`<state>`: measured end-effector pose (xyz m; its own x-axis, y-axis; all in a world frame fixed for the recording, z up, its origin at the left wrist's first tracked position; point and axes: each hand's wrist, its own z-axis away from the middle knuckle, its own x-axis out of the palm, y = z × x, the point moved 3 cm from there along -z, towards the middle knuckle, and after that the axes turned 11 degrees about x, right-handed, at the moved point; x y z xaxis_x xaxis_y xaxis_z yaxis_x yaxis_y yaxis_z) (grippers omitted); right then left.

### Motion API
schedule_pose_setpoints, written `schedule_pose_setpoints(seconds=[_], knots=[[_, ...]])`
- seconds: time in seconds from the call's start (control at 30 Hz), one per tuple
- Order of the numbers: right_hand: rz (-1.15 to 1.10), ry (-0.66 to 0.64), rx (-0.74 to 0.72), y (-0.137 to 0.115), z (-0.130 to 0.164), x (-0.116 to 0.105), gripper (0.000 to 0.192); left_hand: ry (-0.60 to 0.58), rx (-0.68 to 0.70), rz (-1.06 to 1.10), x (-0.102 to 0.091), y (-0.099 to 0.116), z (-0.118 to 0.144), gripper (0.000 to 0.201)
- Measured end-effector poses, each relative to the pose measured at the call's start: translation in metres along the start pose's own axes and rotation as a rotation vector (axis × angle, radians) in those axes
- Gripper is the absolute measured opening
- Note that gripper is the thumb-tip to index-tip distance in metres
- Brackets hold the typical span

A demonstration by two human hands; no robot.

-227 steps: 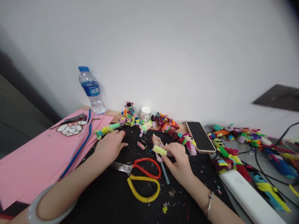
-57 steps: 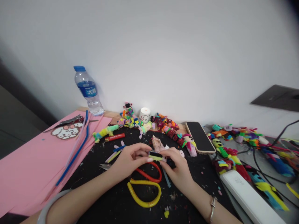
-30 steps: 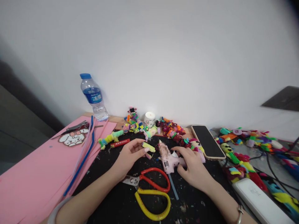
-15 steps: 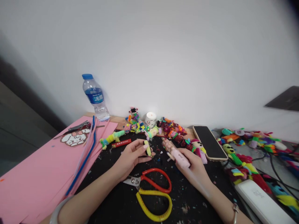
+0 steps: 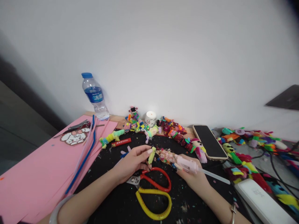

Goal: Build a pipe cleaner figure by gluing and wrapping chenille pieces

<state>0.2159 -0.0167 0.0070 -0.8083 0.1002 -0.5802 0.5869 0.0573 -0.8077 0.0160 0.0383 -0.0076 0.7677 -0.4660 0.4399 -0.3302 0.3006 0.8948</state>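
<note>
Left hand (image 5: 133,165): thumb and fingers pinched on a yellow fuzzy strip (image 5: 152,155), held up above the middle of the black mat (image 5: 112,205).
Right hand (image 5: 195,177): closed around a pale pink hot glue gun (image 5: 185,163), its crusted nozzle end pointing at the yellow strip; whether they touch, I cannot tell.
Glue stick (image 5: 216,176): juts from the gun's rear toward the mat's right edge.
Scissors (image 5: 151,190): lying on the mat between the forearms, one handle red, one yellow, blades partly hidden by the left hand.
Mat's back edge: a white cup (image 5: 150,118) among colourful fuzzy dolls (image 5: 175,132).
Mat's back right corner: a smartphone (image 5: 210,143), screen dark.
Mat's left edge: pink sheets (image 5: 39,168) with a blue pipe cleaner (image 5: 80,168) on top.
Sheets' back corner: a water bottle (image 5: 95,98), leaning against the wall.
</note>
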Motion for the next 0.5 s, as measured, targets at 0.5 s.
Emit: schedule_pose_setpoints(seconds=[0.5], knots=[[0.062,-0.018,-0.02,-0.0005,0.0008,0.0015,0.019,0.021,0.013,0.026,-0.0004,-0.0004,-0.0001,0.022]])
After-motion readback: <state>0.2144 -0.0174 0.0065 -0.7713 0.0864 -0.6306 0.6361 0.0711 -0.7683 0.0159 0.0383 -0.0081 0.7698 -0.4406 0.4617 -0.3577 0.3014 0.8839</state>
